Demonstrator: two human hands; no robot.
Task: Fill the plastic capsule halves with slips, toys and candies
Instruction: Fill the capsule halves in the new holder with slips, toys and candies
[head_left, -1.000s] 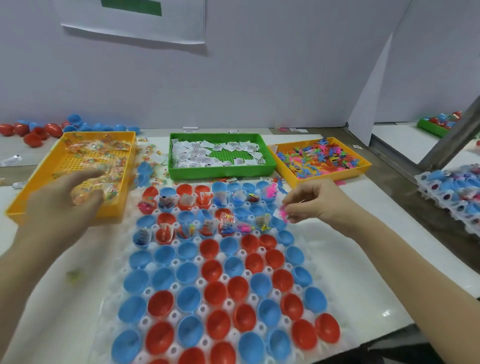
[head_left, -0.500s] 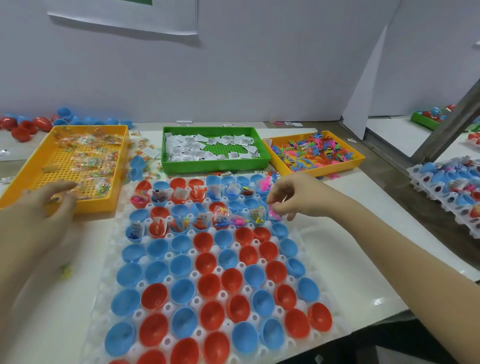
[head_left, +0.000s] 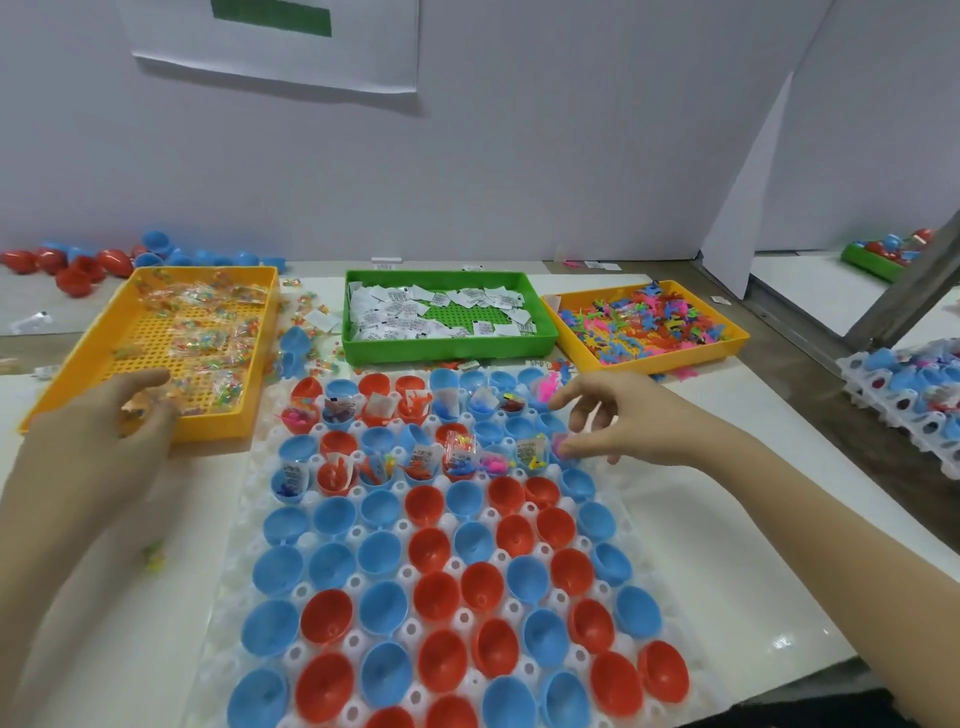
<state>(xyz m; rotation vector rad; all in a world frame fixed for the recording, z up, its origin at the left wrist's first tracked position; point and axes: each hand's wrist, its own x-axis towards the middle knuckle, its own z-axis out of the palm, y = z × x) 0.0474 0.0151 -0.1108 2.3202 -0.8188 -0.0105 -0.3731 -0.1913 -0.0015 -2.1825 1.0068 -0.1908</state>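
A white holder tray (head_left: 234, 571) carries rows of red and blue capsule halves (head_left: 431, 551). The far rows hold slips, toys and candies; the near rows hold nothing. Behind it stand a yellow tray of candy packets (head_left: 208, 428), a green tray of slips (head_left: 447, 351) and a yellow tray of toys (head_left: 670, 361). My left hand (head_left: 98, 452) hovers at the candy tray's near corner, its fingers curled round a blurred candy packet. My right hand (head_left: 623, 421) is over the right end of the filled rows with loosened fingers. A pink toy (head_left: 562, 445) lies in a blue half at its thumb tip.
Loose red and blue halves (head_left: 78, 265) lie at the back left. Spilled candies (head_left: 311, 332) sit between the candy and slip trays, and one yellow piece (head_left: 153, 558) lies left of the holder. A second filled holder (head_left: 909, 400) and a slanted metal bar (head_left: 909, 296) are on the right.
My left hand has drawn back out of the candy tray to its near corner. My right hand lowered the pink toy into a blue half and its fingers have spread.
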